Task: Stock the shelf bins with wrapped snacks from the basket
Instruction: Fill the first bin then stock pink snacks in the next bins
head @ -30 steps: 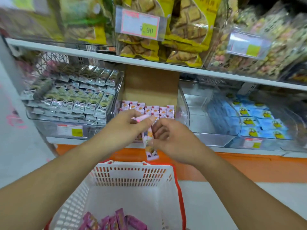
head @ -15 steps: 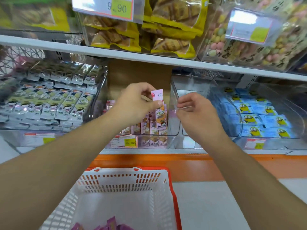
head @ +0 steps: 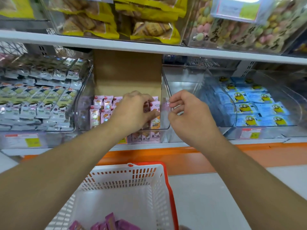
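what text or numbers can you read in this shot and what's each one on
None reads clearly.
Price tag on the top right bin: print washed out, unreadable.
Price label on the left bin: blurred.
Price label on the right bin: blurred.
Pink snack packet under the left hand: stylized lettering, not legible.
Bags of coloured sweets: large dark characters, too distorted to read.

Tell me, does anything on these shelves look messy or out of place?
Mostly tidy. The middle bin is the odd one: its pink snack packets fill only the front, with a bare cardboard sheet behind, and the clear bin section to its right looks unstocked.
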{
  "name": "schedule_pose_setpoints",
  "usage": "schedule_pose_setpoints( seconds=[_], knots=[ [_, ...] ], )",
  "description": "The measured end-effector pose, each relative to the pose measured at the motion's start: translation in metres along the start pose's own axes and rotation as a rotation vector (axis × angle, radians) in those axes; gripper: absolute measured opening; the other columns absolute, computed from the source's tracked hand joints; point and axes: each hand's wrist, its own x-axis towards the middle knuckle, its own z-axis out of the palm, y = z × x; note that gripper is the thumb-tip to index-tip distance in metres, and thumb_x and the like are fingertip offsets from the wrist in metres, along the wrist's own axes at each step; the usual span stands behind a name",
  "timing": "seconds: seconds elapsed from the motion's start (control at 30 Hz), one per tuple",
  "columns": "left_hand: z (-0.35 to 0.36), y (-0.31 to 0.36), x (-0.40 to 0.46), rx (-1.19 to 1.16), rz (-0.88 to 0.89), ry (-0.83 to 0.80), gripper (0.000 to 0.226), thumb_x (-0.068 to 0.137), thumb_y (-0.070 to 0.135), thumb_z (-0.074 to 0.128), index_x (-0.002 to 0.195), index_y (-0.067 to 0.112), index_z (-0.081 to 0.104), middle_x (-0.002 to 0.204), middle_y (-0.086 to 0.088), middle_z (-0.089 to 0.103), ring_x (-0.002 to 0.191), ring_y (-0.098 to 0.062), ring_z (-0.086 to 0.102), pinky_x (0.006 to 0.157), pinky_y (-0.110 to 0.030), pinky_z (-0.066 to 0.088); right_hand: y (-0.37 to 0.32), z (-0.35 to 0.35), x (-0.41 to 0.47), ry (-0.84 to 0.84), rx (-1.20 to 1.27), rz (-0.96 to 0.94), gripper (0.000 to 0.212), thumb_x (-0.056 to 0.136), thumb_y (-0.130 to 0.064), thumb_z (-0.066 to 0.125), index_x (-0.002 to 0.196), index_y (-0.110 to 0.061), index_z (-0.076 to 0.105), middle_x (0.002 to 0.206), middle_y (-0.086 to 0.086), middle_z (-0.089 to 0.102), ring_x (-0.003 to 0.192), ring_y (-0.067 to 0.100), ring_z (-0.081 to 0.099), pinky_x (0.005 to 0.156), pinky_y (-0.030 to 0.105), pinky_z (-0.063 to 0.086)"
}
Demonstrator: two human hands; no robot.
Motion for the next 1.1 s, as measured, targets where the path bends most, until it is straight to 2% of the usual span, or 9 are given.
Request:
schedule_pose_setpoints(
  seconds=[0.23, 0.43, 0.5, 0.6, 0.7, 0.8, 0.87, 0.97, 1.1],
  knots=[
    [-0.009, 0.006, -0.015, -0.104, -0.011, 0.062, 0.041, 0.092, 0.046, 0.07, 0.131, 0.031, 0.066, 0.116, 0.003, 0.061, 0.11, -0.016, 0.058, 0.088, -0.023, 0.038, 0.002, -0.011, -0.008, 0.029, 0.007, 0.013, 0.027, 0.09, -0.005, 0.063, 0.103, -0.028, 0.063, 0.102, -0.008, 0.065, 0.086, 0.006, 0.065, 0.075, 0.02, 0.051],
    [-0.03, 0.015, -0.067, -0.179, 0.036, 0.119, 0.013, 0.1, 0.031, 0.062, 0.11, 0.034, 0.07, 0.097, 0.017, 0.061, 0.086, 0.003, 0.057, 0.076, -0.009, 0.04, 0.01, -0.009, -0.035, -0.026, 0.007, 0.024, 0.024, 0.091, -0.004, 0.064, 0.104, -0.023, 0.066, 0.097, -0.008, 0.066, 0.087, 0.007, 0.064, 0.075, 0.007, 0.046],
    [-0.027, 0.017, -0.092, -0.243, 0.025, 0.044, 0.012, 0.101, 0.026, 0.061, 0.106, 0.031, 0.07, 0.093, 0.017, 0.064, 0.083, 0.002, 0.059, 0.073, -0.013, 0.041, 0.019, 0.001, -0.053, -0.098, -0.009, 0.043, 0.023, 0.09, -0.002, 0.064, 0.102, -0.022, 0.066, 0.094, -0.007, 0.066, 0.086, 0.008, 0.064, 0.077, 0.011, 0.049],
    [-0.003, 0.006, -0.134, -0.245, 0.008, -0.146, 0.011, 0.101, 0.025, 0.061, 0.107, 0.029, 0.069, 0.095, 0.018, 0.067, 0.087, 0.002, 0.062, 0.076, -0.016, 0.047, 0.054, 0.03, -0.083, -0.195, -0.115, 0.126, 0.024, 0.084, -0.008, 0.062, 0.098, -0.027, 0.063, 0.091, -0.009, 0.065, 0.086, 0.015, 0.065, 0.08, 0.03, 0.057],
    [0.036, -0.021, -0.176, -0.142, -0.037, -0.334, 0.015, 0.099, 0.024, 0.061, 0.11, 0.028, 0.07, 0.102, 0.014, 0.07, 0.088, -0.004, 0.063, 0.081, -0.024, 0.05, 0.089, 0.06, -0.12, -0.359, -0.295, 0.212, 0.035, 0.089, -0.023, 0.062, 0.123, -0.025, 0.055, 0.12, 0.0, 0.063, 0.107, 0.024, 0.064, 0.088, 0.044, 0.058],
    [0.073, -0.053, -0.21, -0.069, -0.112, -0.497, 0.023, 0.1, 0.022, 0.057, 0.117, 0.026, 0.071, 0.108, 0.01, 0.071, 0.088, -0.005, 0.061, 0.077, -0.013, 0.046, 0.115, 0.084, -0.153, -0.485, -0.331, 0.299, 0.071, 0.098, -0.029, 0.061, 0.158, -0.026, 0.023, 0.143, 0.005, 0.05, 0.128, 0.032, 0.057, 0.102, 0.049, 0.053],
    [0.095, -0.073, -0.225, -0.049, -0.169, -0.545, 0.025, 0.1, 0.023, 0.057, 0.121, 0.024, 0.071, 0.113, 0.006, 0.073, 0.093, -0.008, 0.066, 0.078, -0.012, 0.045, 0.128, 0.102, -0.169, -0.538, -0.308, 0.346, 0.094, 0.101, -0.031, 0.06, 0.164, -0.031, -0.01, 0.153, 0.002, 0.044, 0.131, 0.033, 0.058, 0.102, 0.048, 0.052],
    [0.122, -0.095, -0.234, -0.045, -0.248, -0.615, 0.027, 0.1, 0.022, 0.057, 0.123, 0.021, 0.07, 0.117, 0.002, 0.073, 0.1, -0.013, 0.068, 0.086, -0.021, 0.049, 0.145, 0.133, -0.19, -0.479, -0.314, 0.326, 0.108, 0.099, -0.029, 0.063, 0.162, -0.031, -0.024, 0.166, -0.001, 0.022, 0.118, 0.029, 0.065, 0.089, 0.044, 0.06],
    [0.165, -0.113, -0.241, -0.003, -0.265, -0.732, 0.03, 0.098, 0.021, 0.059, 0.127, 0.024, 0.067, 0.122, 0.0, 0.064, 0.107, -0.017, 0.061, 0.091, -0.03, 0.051, 0.161, 0.153, -0.2, -0.323, -0.415, 0.238, 0.109, 0.094, -0.031, 0.066, 0.163, -0.028, -0.018, 0.156, -0.001, 0.03, 0.097, 0.021, 0.066, 0.068, 0.035, 0.062]
  ],
)
